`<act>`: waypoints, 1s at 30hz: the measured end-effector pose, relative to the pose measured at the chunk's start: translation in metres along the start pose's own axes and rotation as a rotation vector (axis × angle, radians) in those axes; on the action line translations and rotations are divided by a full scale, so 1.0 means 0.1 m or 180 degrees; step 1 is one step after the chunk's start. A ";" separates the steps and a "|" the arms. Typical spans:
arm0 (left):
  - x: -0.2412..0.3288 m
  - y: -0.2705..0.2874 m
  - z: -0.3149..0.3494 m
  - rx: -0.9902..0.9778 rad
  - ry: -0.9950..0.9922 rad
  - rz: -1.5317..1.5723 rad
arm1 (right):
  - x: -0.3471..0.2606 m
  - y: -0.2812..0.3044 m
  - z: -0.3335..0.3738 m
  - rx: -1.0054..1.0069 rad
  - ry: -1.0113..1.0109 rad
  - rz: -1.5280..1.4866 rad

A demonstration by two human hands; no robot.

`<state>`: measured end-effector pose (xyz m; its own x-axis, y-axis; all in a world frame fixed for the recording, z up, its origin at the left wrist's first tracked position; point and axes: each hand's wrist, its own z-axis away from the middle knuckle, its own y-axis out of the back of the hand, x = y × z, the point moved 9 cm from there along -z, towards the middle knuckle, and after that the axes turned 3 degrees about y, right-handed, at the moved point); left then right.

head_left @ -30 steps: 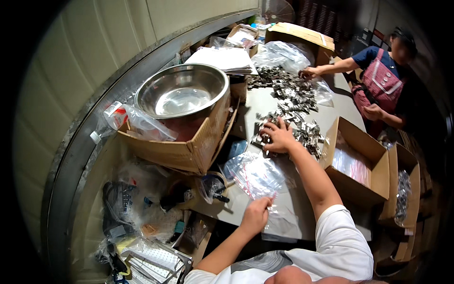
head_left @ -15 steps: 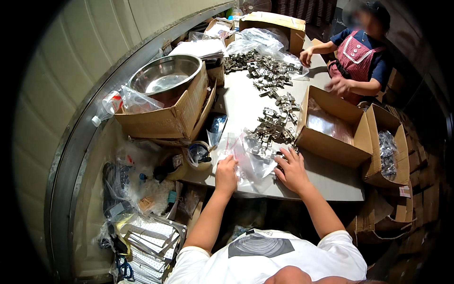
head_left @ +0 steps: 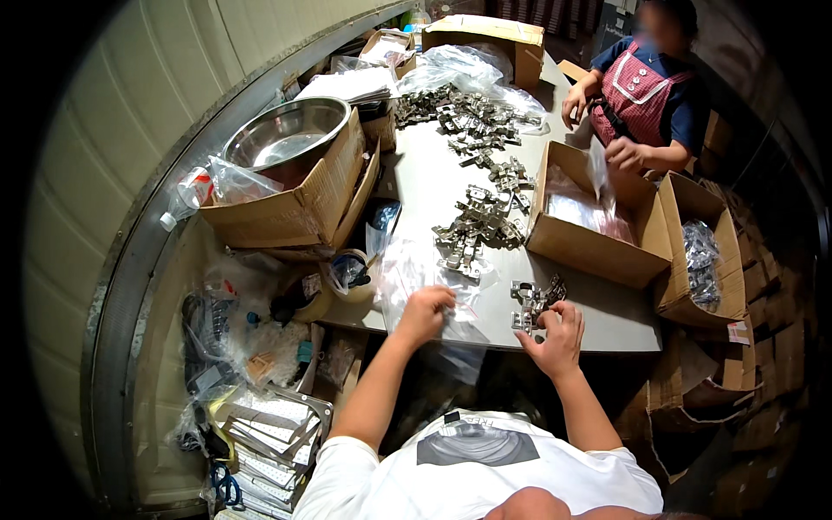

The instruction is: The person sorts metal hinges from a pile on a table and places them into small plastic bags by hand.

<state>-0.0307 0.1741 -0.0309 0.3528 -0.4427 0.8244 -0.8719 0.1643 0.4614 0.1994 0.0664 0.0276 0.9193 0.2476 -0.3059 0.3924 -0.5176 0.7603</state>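
Observation:
My left hand (head_left: 424, 314) is closed on a clear plastic bag (head_left: 464, 334), part of which hangs over the table's near edge. More clear bags (head_left: 404, 264) lie flat just beyond that hand. At the front of the table, my right hand (head_left: 558, 336) has its thumb and fingers closed on a few metal cabinet hinges (head_left: 526, 296). These hinges sit apart from the larger pile of hinges (head_left: 481, 221), which stretches toward the far end of the table.
Across the table a co-worker (head_left: 637, 95) holds a clear bag (head_left: 600, 173) over a cardboard box (head_left: 598, 260). Another box (head_left: 700, 314) with bagged metal parts stands at the right. On the left, a steel basin (head_left: 290, 108) rests in a carton (head_left: 269, 224).
My right hand has drawn a few hinges away from the pile toward the near edge. My left hand has moved slightly right with the bag. The co-worker has lifted a bag from the box.

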 end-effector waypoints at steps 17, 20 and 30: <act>0.49 0.53 -0.52 0.0991 -0.0496 -0.1324 | 0.43 -0.11 0.24 0.0075 -0.1073 -0.1166; 0.62 0.63 -0.18 0.0887 -0.0055 -0.1467 | 0.49 -0.12 0.23 0.0221 -0.1461 -0.2325; 1.04 0.14 0.39 -0.0008 0.0286 -0.0522 | -0.10 -0.13 -0.03 -0.0845 -0.1549 -0.3716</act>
<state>-0.0194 0.0957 0.0485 0.5192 -0.3832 0.7639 -0.7993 0.0986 0.5927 0.1847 0.0731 0.0227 -0.0230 0.0895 -0.9957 0.9997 -0.0069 -0.0237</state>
